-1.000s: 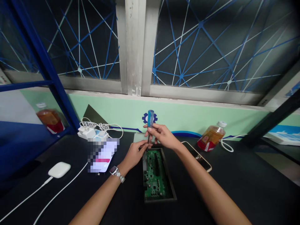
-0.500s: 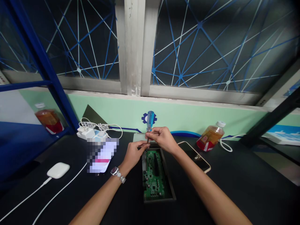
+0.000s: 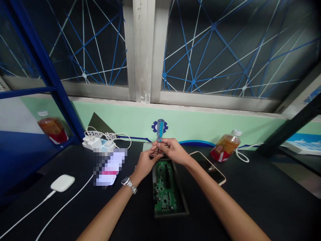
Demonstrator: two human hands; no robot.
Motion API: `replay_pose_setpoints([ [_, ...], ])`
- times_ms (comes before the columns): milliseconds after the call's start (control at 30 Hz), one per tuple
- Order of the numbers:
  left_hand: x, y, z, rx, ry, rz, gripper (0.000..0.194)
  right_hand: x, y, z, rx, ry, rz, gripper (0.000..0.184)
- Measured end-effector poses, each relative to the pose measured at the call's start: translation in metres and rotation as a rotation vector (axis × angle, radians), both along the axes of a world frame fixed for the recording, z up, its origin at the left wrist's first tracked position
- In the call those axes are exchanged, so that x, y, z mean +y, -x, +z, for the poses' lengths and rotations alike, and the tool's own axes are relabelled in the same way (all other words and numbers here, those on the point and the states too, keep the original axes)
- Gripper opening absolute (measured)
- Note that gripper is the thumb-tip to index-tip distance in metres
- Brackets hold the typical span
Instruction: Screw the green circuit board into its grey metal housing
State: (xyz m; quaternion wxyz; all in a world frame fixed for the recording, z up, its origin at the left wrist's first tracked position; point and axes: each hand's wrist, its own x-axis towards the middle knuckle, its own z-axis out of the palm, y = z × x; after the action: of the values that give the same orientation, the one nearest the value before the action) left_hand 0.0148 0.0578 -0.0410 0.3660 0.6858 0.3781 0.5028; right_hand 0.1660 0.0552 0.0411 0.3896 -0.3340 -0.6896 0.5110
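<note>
A screwdriver (image 3: 160,129) with a clear blue handle stands upright over the far end of an open case. Just below its handle, my right hand (image 3: 173,151) grips it, fingers wrapped about the shaft. My left hand (image 3: 147,163), with a metal watch on the wrist, pinches lower down around the shaft. The fingers hide the tip, and I cannot make out whether a screw is there. Under the hands lies the green circuit board (image 3: 165,190), set inside a dark metal case (image 3: 185,202) on the black table.
Left of my hands lie a phone with a blurred screen (image 3: 110,169), white plugs on a power strip (image 3: 94,143) and a white charging case (image 3: 62,183) with its cable. On the right are another phone (image 3: 209,167) and a drink bottle (image 3: 224,147).
My left hand has risen slightly and shifted right, its fingers now closer to my right hand around the shaft. The screwdriver stays nearly in place; the case has barely moved.
</note>
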Motion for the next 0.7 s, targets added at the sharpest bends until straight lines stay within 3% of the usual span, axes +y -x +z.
replay_pose_setpoints([
  [133,-0.002,-0.005,0.001,-0.03,0.038,-0.066,0.025,0.002,0.002,-0.004,-0.135,-0.103,-0.197,0.029],
  [233,-0.006,-0.002,0.005,-0.062,0.075,-0.091,0.023,0.008,0.001,-0.009,-0.087,-0.067,-0.29,0.027],
  [400,-0.009,0.01,0.008,-0.049,0.1,-0.153,0.028,0.013,-0.005,-0.01,0.027,-0.036,-0.251,0.029],
  [700,-0.002,0.014,0.002,-0.009,0.018,-0.074,0.024,0.003,-0.004,0.002,-0.018,0.064,-0.13,0.027],
])
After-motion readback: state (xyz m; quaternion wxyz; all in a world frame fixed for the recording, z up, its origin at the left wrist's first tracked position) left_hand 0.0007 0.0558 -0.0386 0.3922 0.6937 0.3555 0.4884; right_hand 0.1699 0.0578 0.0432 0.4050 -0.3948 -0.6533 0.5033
